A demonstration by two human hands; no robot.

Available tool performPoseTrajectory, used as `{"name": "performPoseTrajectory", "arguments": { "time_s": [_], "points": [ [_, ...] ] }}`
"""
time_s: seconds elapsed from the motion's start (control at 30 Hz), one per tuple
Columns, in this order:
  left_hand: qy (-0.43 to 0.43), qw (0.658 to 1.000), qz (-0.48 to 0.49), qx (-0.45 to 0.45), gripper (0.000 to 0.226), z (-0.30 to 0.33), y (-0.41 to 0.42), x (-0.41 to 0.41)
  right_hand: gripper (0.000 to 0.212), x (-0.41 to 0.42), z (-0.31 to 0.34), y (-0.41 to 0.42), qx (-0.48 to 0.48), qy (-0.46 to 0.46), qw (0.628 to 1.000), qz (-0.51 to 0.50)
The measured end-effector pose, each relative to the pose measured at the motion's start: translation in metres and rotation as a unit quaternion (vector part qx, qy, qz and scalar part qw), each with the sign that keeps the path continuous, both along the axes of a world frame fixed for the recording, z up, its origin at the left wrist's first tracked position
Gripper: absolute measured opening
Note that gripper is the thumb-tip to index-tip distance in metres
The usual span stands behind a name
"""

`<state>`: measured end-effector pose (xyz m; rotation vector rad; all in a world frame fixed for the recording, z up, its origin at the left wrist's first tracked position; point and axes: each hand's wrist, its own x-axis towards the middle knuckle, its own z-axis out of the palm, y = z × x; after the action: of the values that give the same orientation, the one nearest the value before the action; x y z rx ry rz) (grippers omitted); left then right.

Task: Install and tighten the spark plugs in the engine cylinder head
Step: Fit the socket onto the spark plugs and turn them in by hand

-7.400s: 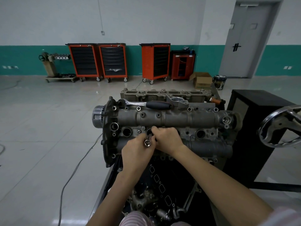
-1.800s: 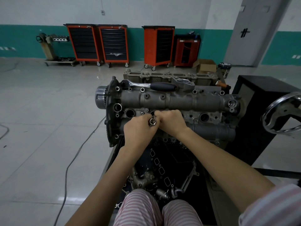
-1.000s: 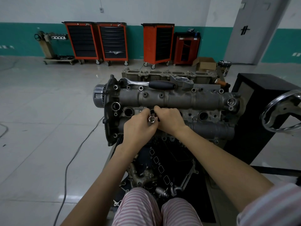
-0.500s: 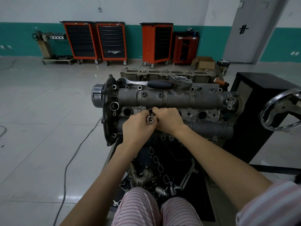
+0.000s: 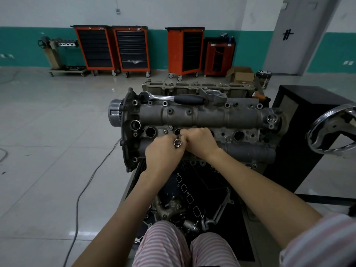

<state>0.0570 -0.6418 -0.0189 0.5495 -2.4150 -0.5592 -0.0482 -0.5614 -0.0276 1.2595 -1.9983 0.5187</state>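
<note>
Orange tool carts (image 5: 133, 49) line the green-banded wall (image 5: 25, 45) across grey floor tiles (image 5: 48, 151).

Both hands crowd the second plug well on the cylinder head (image 5: 202, 116); left well (image 5: 150, 132) and right well (image 5: 238, 135) open from above; ratchet (image 5: 173, 98) lies across the far edge; handwheel (image 5: 331, 130) blocks the right; floor (image 5: 57, 141) side open.
</note>
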Motion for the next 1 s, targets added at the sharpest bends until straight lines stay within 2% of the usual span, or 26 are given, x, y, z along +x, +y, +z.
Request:
{"name": "performPoseTrajectory", "arguments": {
  "time_s": [0.07,0.13,0.2,0.3,0.47,0.6,0.73,0.8,0.87,1.0],
  "points": [
    [0.011,1.0,-0.009,0.0,0.036,0.0001,-0.0009,0.0006,0.015,-0.0006,0.001,0.0005,0.029,-0.029,0.999,-0.015],
    [0.017,0.999,-0.029,0.003,0.027,0.0003,-0.0025,0.0014,0.023,-0.0026,0.0011,-0.0003,0.077,-0.065,0.994,-0.05],
    [0.011,0.999,-0.042,0.002,0.021,0.0003,-0.0035,0.0017,0.028,-0.0048,0.0008,-0.0015,0.097,-0.061,0.991,-0.069],
    [-0.003,0.999,-0.035,0.008,0.03,0.0004,-0.0038,0.0017,0.02,-0.0004,0.0012,0.0003,0.071,-0.038,0.996,-0.031],
    [0.0,1.0,-0.008,-0.015,0.05,0.0024,0.0003,0.002,0.021,0.0025,0.002,0.0011,0.027,-0.018,0.999,-0.011],
    [0.013,1.0,-0.002,-0.024,0.043,0.0005,0.001,0.0033,0.01,-0.0014,0.0,0.0001,0.044,-0.059,0.997,-0.03],
    [0.041,0.998,-0.048,-0.026,0.025,0.0009,0.0002,0.0051,0.025,-0.0049,-0.0011,-0.0013,0.093,-0.048,0.992,-0.064],
    [0.044,0.997,-0.065,-0.019,0.021,0.002,0.0005,0.0063,0.024,-0.0045,-0.0002,-0.001,0.097,-0.05,0.992,-0.059],
    [0.035,0.998,-0.06,-0.01,0.023,0.0024,0.0003,0.0065,0.019,-0.0005,0.0022,0.0008,0.086,-0.044,0.994,-0.045],
    [-0.015,1.0,-0.02,-0.008,0.043,0.0041,-0.0019,0.005,0.021,0.0039,0.0028,0.0017,0.047,-0.034,0.998,-0.013]
  ]
}}
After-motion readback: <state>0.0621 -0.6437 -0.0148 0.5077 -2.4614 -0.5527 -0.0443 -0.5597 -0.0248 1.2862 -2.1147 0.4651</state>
